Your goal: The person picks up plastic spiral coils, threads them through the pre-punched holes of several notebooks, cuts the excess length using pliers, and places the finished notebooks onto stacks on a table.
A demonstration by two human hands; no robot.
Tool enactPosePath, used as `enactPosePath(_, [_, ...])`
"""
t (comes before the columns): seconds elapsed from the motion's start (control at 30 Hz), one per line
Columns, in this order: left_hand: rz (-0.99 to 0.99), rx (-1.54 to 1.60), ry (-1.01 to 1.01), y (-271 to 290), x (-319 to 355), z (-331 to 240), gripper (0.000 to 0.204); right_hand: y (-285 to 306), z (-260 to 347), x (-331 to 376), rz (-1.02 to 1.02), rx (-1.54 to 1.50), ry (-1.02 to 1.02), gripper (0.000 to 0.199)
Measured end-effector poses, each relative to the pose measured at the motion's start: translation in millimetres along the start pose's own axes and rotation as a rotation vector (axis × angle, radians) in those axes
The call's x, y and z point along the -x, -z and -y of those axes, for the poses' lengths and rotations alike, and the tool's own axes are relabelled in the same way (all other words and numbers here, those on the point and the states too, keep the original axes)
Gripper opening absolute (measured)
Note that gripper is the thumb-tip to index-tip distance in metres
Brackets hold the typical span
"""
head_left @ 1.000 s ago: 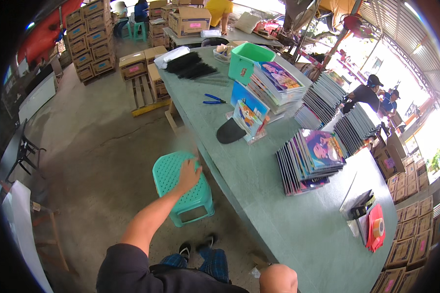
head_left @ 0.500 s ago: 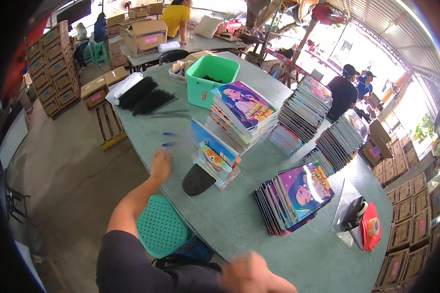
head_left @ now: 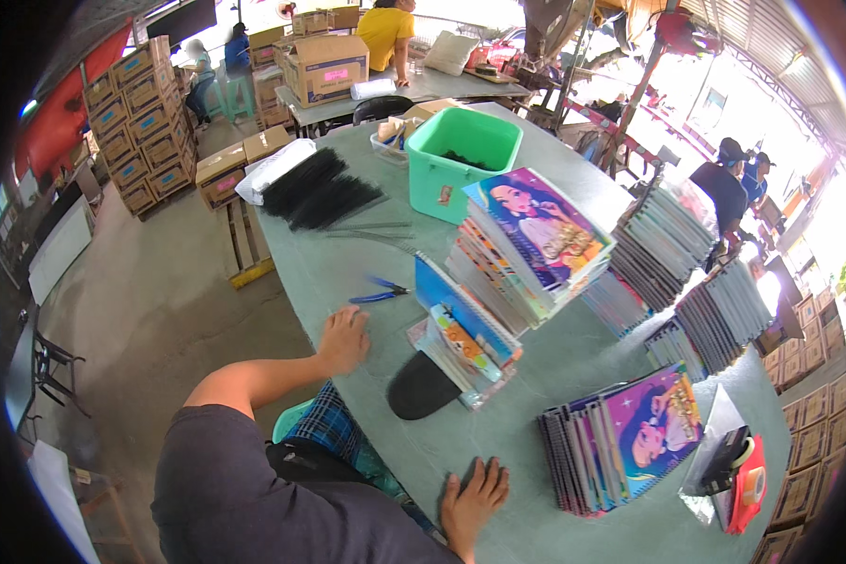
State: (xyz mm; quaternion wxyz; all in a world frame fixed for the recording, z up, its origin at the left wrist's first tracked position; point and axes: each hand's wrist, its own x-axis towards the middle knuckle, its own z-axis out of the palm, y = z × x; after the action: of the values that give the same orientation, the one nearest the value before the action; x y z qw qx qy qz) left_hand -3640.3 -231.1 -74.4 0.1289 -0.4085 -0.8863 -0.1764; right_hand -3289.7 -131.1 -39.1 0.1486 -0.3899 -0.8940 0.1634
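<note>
My left hand (head_left: 345,340) rests on the edge of the grey-green table (head_left: 367,254) with its fingers out and nothing in them. Just beyond it lie blue-handled pliers (head_left: 382,292). My right hand (head_left: 476,503) is flat on the near part of the table, fingers spread, holding nothing. Between the hands, a blue-covered spiral notebook (head_left: 475,305) stands tilted, with a fox-pictured notebook (head_left: 465,343) in front of it. A dark rounded flat piece (head_left: 423,387) lies beside them. To the right of my right hand is a stack of spiral notebooks (head_left: 620,437) with a purple illustrated cover on it.
A taller notebook stack (head_left: 536,244) stands mid-table, more stacks (head_left: 663,240) behind it. At the back are a green bin (head_left: 432,183) and black wire-like strands (head_left: 320,193). Tape (head_left: 750,484) lies on red material at right. A green stool (head_left: 291,418) is below the table edge.
My right hand has come down from a blur by my body onto the table, fingers spread. My left hand stays at the table edge. The view has shifted, and my plaid-covered leg now hides most of the stool.
</note>
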Motion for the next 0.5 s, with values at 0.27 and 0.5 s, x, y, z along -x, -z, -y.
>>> enactPosePath(0.27, [-0.079,0.323,-0.142,8.7,-0.3,5.7,0.037,9.6,35.2,-9.6,-0.100,0.314,0.108,0.045])
enactPosePath(0.5, [0.169,0.689,-0.595,15.4,-2.3,23.7,0.026,-26.1,26.6,9.2,0.019,0.250,-0.184,0.054])
